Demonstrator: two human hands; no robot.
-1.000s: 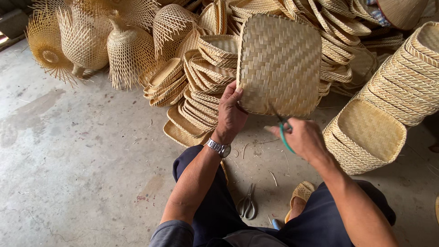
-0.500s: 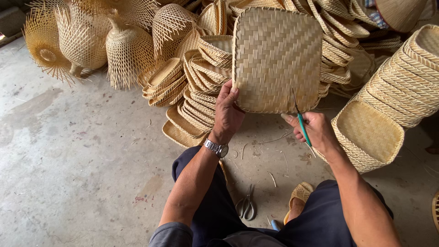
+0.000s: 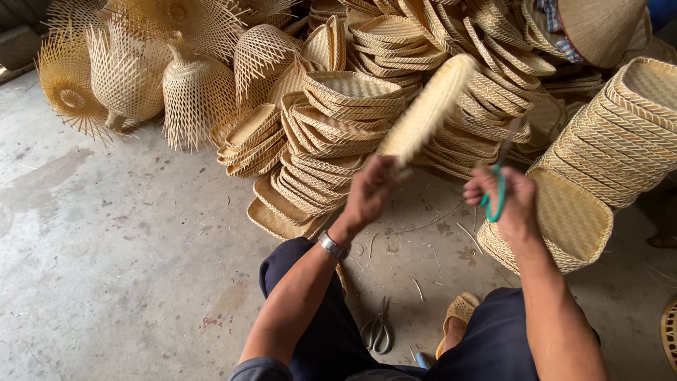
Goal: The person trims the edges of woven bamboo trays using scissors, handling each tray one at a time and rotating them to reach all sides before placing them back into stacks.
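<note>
Left hand [image 3: 370, 192], centre frame: fingers clamped on blurred woven tray [image 3: 427, 109], edge-on. Right hand [image 3: 509, 199], centre right: fingers closed around green-handled scissors [image 3: 498, 189]. Stacked trays [image 3: 338, 134] behind.

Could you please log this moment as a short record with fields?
Left hand: grips a woven tray by one corner, tray blurred and seen nearly edge-on
Right hand: closed on green-handled scissors, apart from the tray
Wrist: watch on the left arm
Floor: concrete, with a second pair of scissors between the legs
Behind: stacked trays and open-weave baskets
Right side: tray pile
</note>
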